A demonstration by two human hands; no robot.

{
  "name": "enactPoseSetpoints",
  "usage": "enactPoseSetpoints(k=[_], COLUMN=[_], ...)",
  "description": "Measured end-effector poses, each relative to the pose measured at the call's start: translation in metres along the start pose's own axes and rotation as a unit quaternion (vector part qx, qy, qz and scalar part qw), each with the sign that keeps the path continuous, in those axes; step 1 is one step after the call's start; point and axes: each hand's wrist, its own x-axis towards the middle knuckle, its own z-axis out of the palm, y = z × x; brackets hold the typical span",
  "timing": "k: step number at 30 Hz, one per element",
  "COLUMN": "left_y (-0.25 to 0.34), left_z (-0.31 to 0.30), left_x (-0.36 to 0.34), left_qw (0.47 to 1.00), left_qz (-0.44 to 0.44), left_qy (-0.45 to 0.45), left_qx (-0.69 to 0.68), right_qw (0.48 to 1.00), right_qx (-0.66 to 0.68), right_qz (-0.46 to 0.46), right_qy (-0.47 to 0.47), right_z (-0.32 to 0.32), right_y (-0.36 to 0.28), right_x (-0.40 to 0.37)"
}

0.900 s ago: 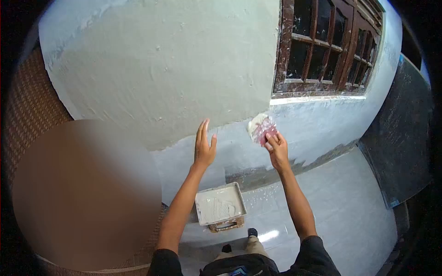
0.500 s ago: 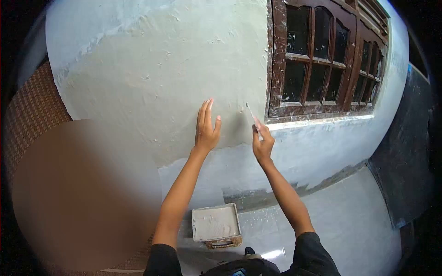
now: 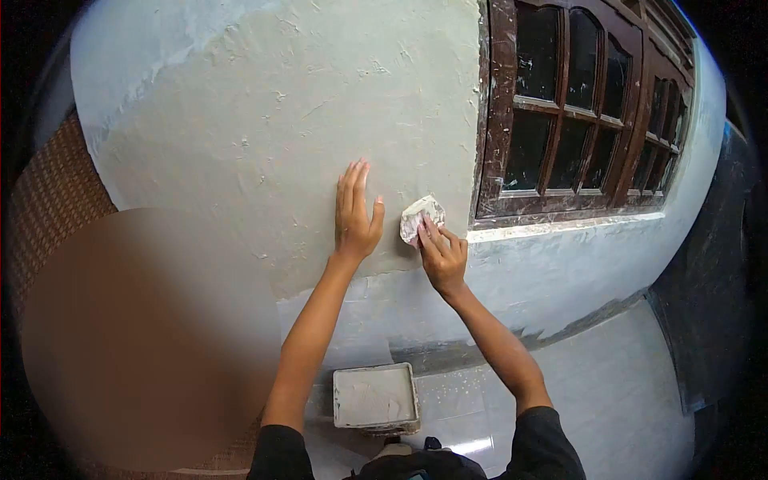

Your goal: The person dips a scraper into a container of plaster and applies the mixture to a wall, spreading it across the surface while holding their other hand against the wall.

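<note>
My left hand (image 3: 354, 211) lies flat against the grey-green plastered wall (image 3: 264, 104), fingers spread and pointing up, holding nothing. My right hand (image 3: 441, 254) is just to its right and grips a small flat scraper (image 3: 421, 218) caked with white putty. The scraper's face presses on the wall close to the lower left corner of the brown wooden window frame (image 3: 490, 128). Below the plastered patch the wall is pale blue-white (image 3: 560, 272).
A rectangular tray (image 3: 375, 398) holding white putty sits on the floor by the wall's base, between my arms. A dark panel (image 3: 704, 304) leans at the right. A brown woven surface (image 3: 48, 200) rises at the left, beside a blurred area.
The scraper has turned from edge-on to flat against the wall, and my right hand has shifted slightly left. My left hand stays on the wall. The view has tilted up a little.
</note>
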Motion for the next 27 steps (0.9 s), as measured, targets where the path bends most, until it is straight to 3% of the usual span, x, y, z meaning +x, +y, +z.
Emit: enactPoseSetpoints(k=[5, 17, 22, 26, 27], left_y=[-0.01, -0.023, -0.022, -0.022, -0.022], left_z=[0.001, 0.001, 0.001, 0.001, 0.002], left_x=[0.01, 0.01, 0.007, 0.004, 0.003], left_qw=[0.999, 0.996, 0.996, 0.996, 0.996], left_qz=[0.035, 0.079, 0.086, 0.085, 0.084], left_qy=[0.014, 0.01, 0.001, -0.01, -0.009], left_qx=[0.005, -0.027, -0.024, 0.021, 0.024], right_qw=[0.996, 0.981, 0.984, 0.997, 0.996], right_qx=[-0.048, -0.074, -0.058, -0.011, 0.059], right_qz=[-0.066, -0.093, -0.106, -0.028, 0.044], right_qy=[-0.037, -0.156, -0.129, -0.076, -0.057], right_z=[-0.006, -0.026, -0.054, -0.057, -0.053], right_y=[0.006, -0.005, -0.008, 0.003, 0.006], right_x=[0.002, -0.036, -0.029, 0.006, 0.012])
